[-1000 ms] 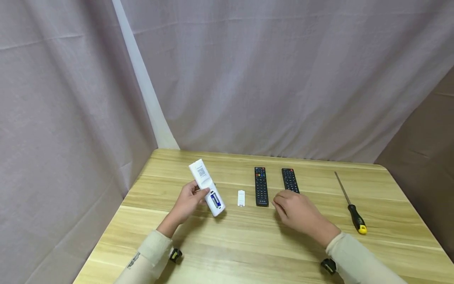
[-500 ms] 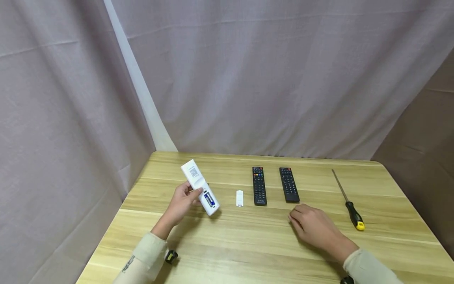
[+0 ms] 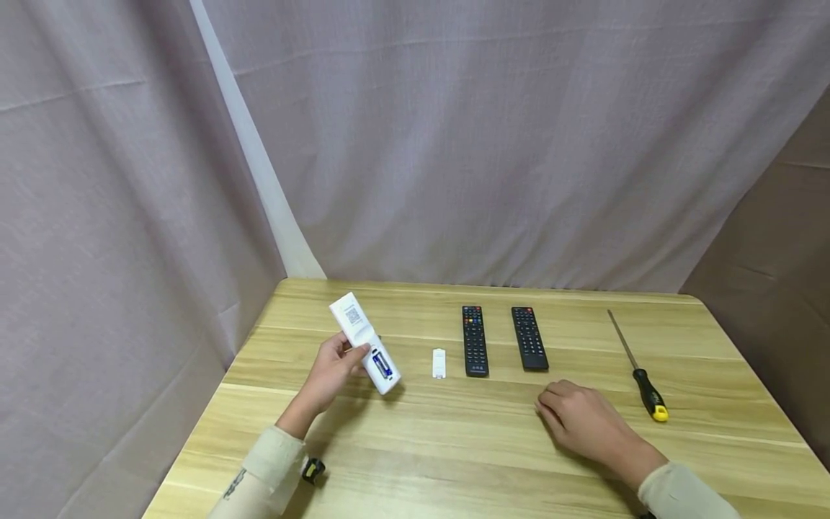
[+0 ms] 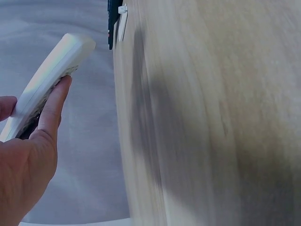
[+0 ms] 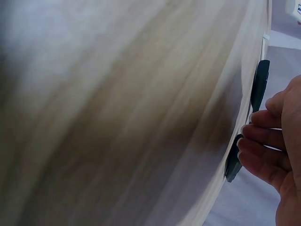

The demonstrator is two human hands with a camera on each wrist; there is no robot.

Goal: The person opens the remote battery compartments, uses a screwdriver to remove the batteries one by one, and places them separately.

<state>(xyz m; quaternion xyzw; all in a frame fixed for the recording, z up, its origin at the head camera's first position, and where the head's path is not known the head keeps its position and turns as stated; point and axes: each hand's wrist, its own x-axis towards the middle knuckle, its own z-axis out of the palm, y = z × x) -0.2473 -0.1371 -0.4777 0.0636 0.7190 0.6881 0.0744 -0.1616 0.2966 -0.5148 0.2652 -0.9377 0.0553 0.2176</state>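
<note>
My left hand (image 3: 329,371) grips a white remote control (image 3: 355,321) by its side, thumb on its back, above the table. The back faces up with its battery compartment uncovered, and blue batteries (image 3: 382,365) lie inside. In the left wrist view the white remote (image 4: 51,66) sits between thumb and fingers. To its right on the table lies a small white battery cover (image 3: 439,363). My right hand (image 3: 583,422) holds nothing, its fingers loosely curled, in front of a shorter black remote (image 3: 529,339). The right wrist view shows those fingers (image 5: 263,136) bent and apart from the remotes.
A longer black remote (image 3: 475,341) lies between the battery cover and the shorter one. A screwdriver (image 3: 648,395) with a black and yellow handle lies at the right. The wooden table (image 3: 441,461) ends at a grey curtain (image 3: 467,158) behind.
My right hand has drawn back from the shorter black remote, moving right and toward me. The left hand still holds the white remote, with little movement; the view has shifted slightly.
</note>
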